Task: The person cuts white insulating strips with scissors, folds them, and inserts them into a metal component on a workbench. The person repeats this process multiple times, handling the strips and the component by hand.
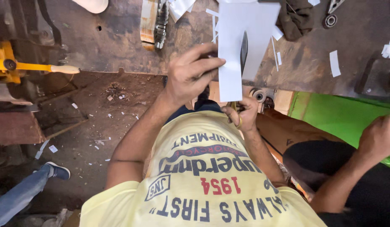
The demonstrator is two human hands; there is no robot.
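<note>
White sheet (237, 46) pinched in left hand (190, 75), scissors (243, 50) in right hand (243, 113).

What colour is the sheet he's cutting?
White, seen best in the head view: the sheet.

Bare bench (119, 38) lies open leftward; paper scraps (334, 63) and rag (296, 17) crowd right.

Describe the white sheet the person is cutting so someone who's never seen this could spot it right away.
Start at the dark, worn workbench running across the top. Near its front edge, the left hand grips a tall white sheet while the right hand works dark scissors up through it. Unlike the small white scraps scattered around, it is large, long and held upright.
</note>
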